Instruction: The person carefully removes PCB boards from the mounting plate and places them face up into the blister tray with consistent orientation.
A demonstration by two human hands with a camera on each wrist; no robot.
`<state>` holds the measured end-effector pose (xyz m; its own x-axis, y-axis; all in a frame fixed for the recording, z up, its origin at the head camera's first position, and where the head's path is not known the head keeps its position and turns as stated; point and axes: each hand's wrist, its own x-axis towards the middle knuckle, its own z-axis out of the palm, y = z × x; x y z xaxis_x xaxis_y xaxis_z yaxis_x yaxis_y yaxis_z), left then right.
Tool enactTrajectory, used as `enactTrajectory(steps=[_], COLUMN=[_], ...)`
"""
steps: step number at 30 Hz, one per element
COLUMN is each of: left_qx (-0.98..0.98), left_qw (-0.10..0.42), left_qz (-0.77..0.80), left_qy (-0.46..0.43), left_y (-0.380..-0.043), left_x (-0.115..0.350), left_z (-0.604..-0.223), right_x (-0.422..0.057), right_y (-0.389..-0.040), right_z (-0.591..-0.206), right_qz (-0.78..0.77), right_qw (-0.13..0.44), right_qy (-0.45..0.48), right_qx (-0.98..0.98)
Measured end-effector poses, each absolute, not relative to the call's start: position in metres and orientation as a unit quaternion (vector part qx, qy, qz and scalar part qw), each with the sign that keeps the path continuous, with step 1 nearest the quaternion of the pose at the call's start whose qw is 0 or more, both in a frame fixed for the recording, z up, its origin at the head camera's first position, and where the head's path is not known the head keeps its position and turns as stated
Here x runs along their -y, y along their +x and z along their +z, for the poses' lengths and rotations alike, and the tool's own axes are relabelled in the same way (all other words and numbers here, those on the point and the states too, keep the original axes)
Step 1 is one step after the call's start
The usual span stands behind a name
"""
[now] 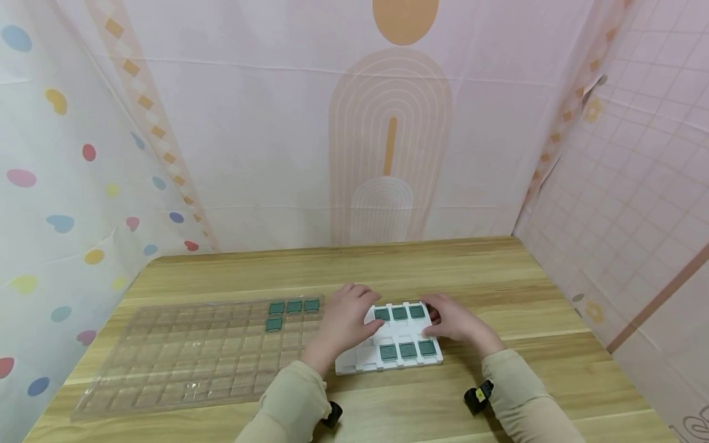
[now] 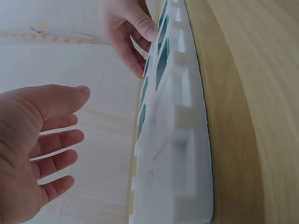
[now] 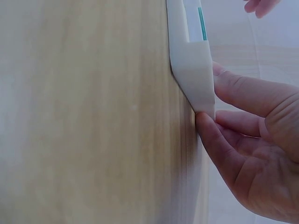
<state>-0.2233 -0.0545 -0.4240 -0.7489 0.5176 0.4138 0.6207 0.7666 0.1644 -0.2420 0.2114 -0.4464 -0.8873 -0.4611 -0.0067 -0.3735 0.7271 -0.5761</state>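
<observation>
A white tray (image 1: pixel 396 334) lies on the table, with three green square circuit boards (image 1: pixel 400 314) in its far row and three more boards (image 1: pixel 408 350) in its near row. My right hand (image 1: pixel 455 321) holds the tray's right end; in the right wrist view its thumb and fingers (image 3: pixel 223 148) pinch the corner. Over the tray's left part is my left hand (image 1: pixel 348 317), its fingers loosely spread. The left wrist view shows that hand (image 2: pixel 28 140) apart from the tray (image 2: pixel 161 154), holding nothing. It hides part of the tray's left side in the head view.
A large clear plastic tray (image 1: pixel 183 354) with many square pockets lies on the left of the wooden table (image 1: pixel 532 344). Several green boards (image 1: pixel 294 306) sit at its far right corner. Patterned curtains (image 1: pixel 266 135) hang behind the table and at both sides.
</observation>
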Motion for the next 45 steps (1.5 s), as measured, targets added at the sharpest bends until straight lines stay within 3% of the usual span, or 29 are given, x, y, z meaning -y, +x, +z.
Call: enactTrajectory(steps=[22,45], left_qx=[0.947,0.956], left_qw=[0.108,0.093], left_qz=[-0.14,-0.137], left_qy=[-0.267,-0.244], left_y=[-0.236,-0.244], left_x=[0.037,0.029], left_z=[-0.433,-0.445], right_x=[-0.21,-0.209], right_y=[-0.242,-0.238], right_z=[-0.446,-0.442], right_qz=[-0.291,-0.305], right_qw=[0.07,0.082], right_qy=[-0.226,-0.211], right_qx=[-0.927,-0.925])
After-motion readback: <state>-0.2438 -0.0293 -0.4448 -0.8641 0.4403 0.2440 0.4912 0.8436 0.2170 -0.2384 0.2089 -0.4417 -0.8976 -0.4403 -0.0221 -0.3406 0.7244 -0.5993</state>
